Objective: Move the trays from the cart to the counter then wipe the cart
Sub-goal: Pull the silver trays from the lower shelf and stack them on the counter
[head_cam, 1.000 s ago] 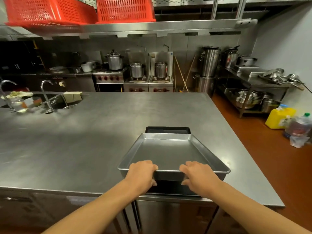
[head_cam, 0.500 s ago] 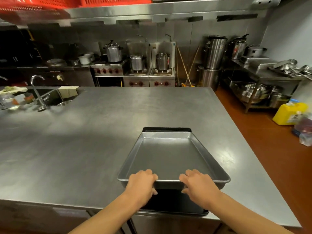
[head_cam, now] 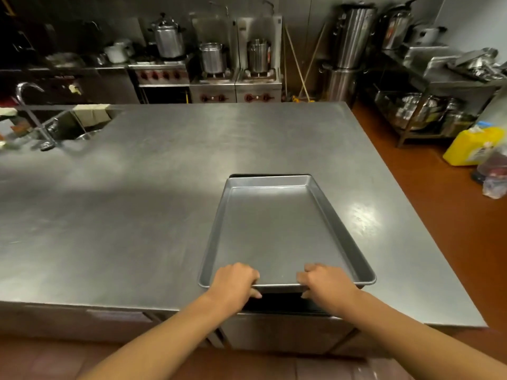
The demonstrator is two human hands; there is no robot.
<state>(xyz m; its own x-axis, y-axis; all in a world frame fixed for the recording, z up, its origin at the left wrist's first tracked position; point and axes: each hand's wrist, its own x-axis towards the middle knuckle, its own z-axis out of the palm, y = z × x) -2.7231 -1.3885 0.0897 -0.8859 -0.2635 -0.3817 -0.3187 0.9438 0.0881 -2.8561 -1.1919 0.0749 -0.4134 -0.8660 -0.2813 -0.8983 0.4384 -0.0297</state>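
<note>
Head view showed left hand (head_cam: 235, 279) and right hand (head_cam: 325, 282) gripping the silver tray (head_cam: 277, 231) atop a dark tray (head_cam: 285, 303) at the counter (head_cam: 137, 201)'s near edge; cart unseen, wiping apparently undone.

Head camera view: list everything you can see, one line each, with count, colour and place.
silver tray: one, grey metal, stacked on a black tray at the counter's near edge
black tray: at least one, under the silver tray
counter: one, steel, centre
sink tap: one, chrome, far left
stock pots: three, steel, on the back stoves
tall pots: several, steel, back right
steel rack: one, right wall, with bowls
yellow jug: one, on the floor at right
plastic bottle: one, clear, beside the jug
left hand: gripping the silver tray's near rim
right hand: gripping the same rim
</note>
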